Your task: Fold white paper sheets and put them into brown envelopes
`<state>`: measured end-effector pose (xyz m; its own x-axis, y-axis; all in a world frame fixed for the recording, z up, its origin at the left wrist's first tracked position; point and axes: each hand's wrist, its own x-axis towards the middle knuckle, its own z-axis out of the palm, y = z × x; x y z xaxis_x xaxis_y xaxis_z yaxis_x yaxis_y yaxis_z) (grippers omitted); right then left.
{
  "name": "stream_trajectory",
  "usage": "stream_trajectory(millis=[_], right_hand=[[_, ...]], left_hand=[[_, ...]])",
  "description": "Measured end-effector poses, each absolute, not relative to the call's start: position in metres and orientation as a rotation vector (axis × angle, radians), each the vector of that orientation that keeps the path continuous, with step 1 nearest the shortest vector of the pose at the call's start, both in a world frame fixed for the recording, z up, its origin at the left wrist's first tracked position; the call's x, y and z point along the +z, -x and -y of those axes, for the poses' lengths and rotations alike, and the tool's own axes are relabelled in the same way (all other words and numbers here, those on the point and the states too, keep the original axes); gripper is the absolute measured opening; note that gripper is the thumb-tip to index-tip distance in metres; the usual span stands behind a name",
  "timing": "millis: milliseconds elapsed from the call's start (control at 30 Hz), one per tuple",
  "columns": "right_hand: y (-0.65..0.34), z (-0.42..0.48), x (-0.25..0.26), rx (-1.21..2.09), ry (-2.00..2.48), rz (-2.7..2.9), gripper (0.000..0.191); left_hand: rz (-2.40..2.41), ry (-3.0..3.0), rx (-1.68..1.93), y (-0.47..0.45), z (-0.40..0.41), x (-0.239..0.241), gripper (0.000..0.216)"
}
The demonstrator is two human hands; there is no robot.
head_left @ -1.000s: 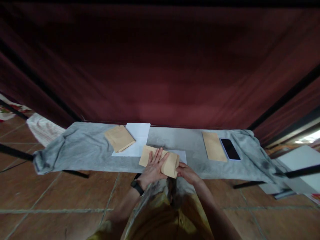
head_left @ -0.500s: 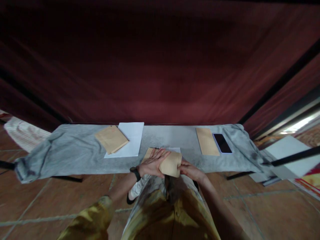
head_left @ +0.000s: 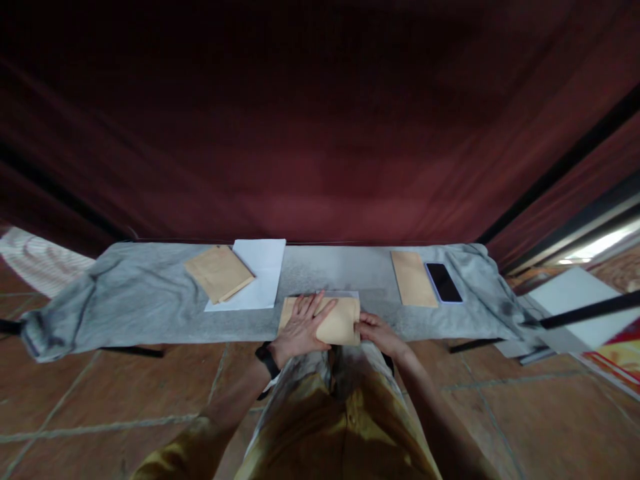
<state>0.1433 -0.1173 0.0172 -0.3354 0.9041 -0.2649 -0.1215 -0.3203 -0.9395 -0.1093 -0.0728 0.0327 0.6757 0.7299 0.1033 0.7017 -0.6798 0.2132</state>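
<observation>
One envelope (head_left: 343, 321) lies at the middle of the desk's (head_left: 340, 263) near edge, lengthwise, partly over a white sheet (head_left: 347, 294). From its left side the left hand (head_left: 304, 328) comes in palm down, flat on the envelope, fingers spread and pointing away from the body, thumb stretched to the right; this grip is unclosed and simply bears on the surface. The forearm slants up from the lower left, a dark watch (head_left: 268, 360) at the wrist. From the lower right the right hand (head_left: 377, 331) reaches inward, knuckles bent, fingertips against the envelope's right end; whether that grip pinches the edge cannot be told. To the left, a brown pile (head_left: 219, 273) rests askew over white paper (head_left: 265, 267), with a small dark mark near its far edge, too tiny to read. On the right, brown paper (head_left: 414, 279) lies just beside a phone (head_left: 444, 283) whose screen is dark. Beyond the desk's right end, a printed panel (head_left: 620, 357) shows red and yellow, its detail too blurred to make out.
</observation>
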Motion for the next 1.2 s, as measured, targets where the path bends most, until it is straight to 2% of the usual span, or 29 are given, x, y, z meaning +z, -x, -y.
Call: stream_trajectory(millis=[233,600,800,900,967,1033,1200], right_hand=[[-0.139,0.103,-0.014,1.336,1.353,1.266,0.034],[-0.144,0.106,-0.032,0.980,1.652,1.380,0.013],[-0.142,0.113,-0.027,0.699,1.858,1.482,0.024],[-0.142,0.116,-0.022,0.506,1.851,1.639,0.019],[-0.142,0.117,-0.018,0.494,1.792,1.694,0.016],[-0.141,0.117,-0.017,0.571,1.717,1.678,0.022],[-0.141,0.112,-0.014,1.035,1.466,1.326,0.027]], left_hand=[[-1.257,-2.683,0.224,0.108,0.085,0.022,0.123],[-1.211,-2.647,0.218,0.099,0.079,-0.005,0.125],[-1.267,-2.719,0.269,0.094,0.081,-0.011,0.121],[-1.280,-2.733,0.266,0.093,0.082,-0.013,0.122],[-1.293,-2.731,0.270,0.093,0.082,-0.014,0.123],[-1.295,-2.732,0.281,0.093,0.082,-0.014,0.123],[-1.302,-2.739,0.342,0.092,0.083,-0.014,0.122]])
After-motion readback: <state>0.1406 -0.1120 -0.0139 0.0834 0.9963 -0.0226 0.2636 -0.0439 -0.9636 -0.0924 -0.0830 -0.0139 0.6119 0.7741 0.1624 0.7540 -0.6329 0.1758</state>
